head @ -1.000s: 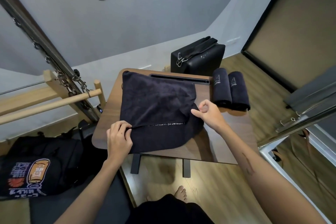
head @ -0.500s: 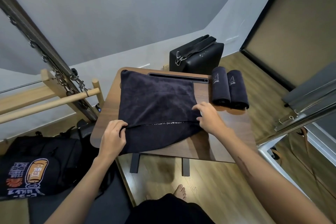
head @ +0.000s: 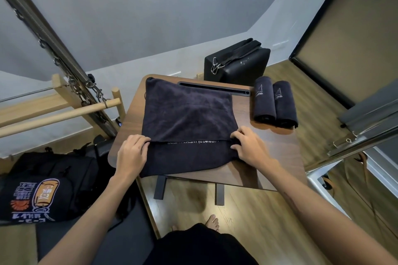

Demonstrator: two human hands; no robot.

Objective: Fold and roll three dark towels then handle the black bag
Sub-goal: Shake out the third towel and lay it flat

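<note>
A dark towel [head: 187,118] lies spread on the small wooden table [head: 269,157], its upper layer folded over. The left hand [head: 131,155] and right hand [head: 249,146] pinch the fold's two ends, fingers curled on cloth. Two rolled towels [head: 274,103] lie right of it; the black bag [head: 237,64] stands behind the table.
</note>
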